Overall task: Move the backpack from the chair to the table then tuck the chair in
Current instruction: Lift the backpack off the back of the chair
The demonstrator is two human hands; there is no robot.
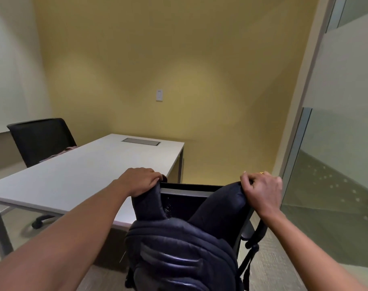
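Both the left hand (140, 180) and right hand (260, 189) are closed on the padded shoulder straps of the dark navy fabric backpack (183, 244), which hangs over the black mesh-backed chair (185, 196), with the long white rectangular table (84, 171) ahead-left, nearer the left hand.

Yellow wall (179, 59), frosted glass partition (342, 122), second black chair (40, 139).

Second black chair (42, 139) far side; wall switch (159, 95).

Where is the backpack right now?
Bottom centre of the head view, the backpack hangs on the near chair, right of the table, both hands on its straps.
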